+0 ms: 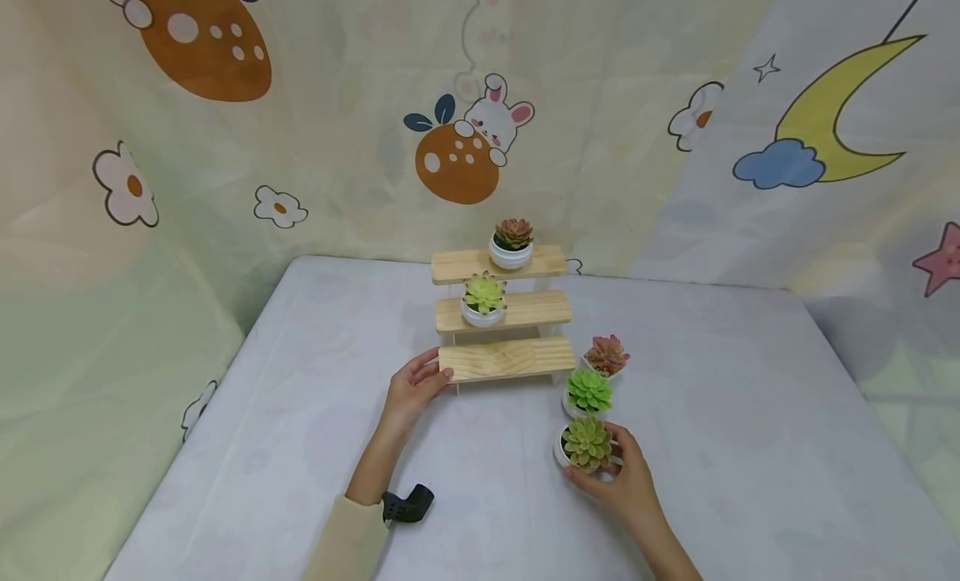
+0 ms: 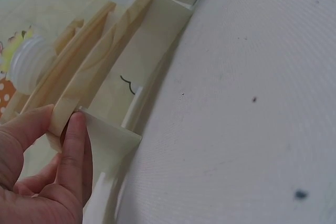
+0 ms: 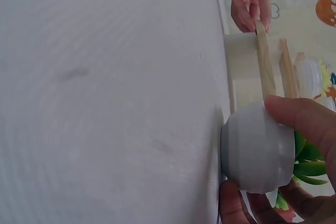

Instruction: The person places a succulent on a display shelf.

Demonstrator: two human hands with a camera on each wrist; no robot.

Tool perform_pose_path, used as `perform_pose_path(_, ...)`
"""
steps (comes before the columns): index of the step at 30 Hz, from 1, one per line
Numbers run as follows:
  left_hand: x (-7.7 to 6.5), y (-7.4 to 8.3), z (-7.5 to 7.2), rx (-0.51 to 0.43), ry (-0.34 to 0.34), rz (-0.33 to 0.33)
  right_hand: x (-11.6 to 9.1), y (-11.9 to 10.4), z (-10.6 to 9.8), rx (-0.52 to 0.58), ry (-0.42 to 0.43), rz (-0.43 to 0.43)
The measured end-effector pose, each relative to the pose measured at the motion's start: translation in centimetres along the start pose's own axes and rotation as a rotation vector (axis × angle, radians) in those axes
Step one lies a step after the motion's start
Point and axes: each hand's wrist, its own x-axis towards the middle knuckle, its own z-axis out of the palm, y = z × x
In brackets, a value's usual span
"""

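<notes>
A three-step wooden plant stand point(image 1: 502, 360) is at the middle back of the table. Its lowest board has its left end pinched between the thumb and fingers of my left hand point(image 1: 412, 389); the left wrist view shows this hand point(image 2: 52, 166) around the board end point(image 2: 65, 111). My right hand point(image 1: 628, 479) grips a green potted succulent point(image 1: 587, 443) by its white pot point(image 3: 257, 148), close over the table. Just behind it is a bright green succulent point(image 1: 588, 391), and behind that a reddish one point(image 1: 606, 355), both right of the stand.
On the stand's top board sits a reddish-brown succulent point(image 1: 513, 233) in a white pot. A yellow-green succulent point(image 1: 483, 293) occupies the middle board's left part. A white cloth covers the table point(image 1: 300, 414), and a printed curtain point(image 1: 337, 147) hangs behind it.
</notes>
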Motion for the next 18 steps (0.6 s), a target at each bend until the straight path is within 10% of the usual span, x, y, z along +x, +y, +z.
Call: perform_pose_path(18, 0.04, -0.09, 0.00, -0.013, -0.002, -0.004, -0.19, -0.19, -0.32, -0.040, 0.007, -0.005)
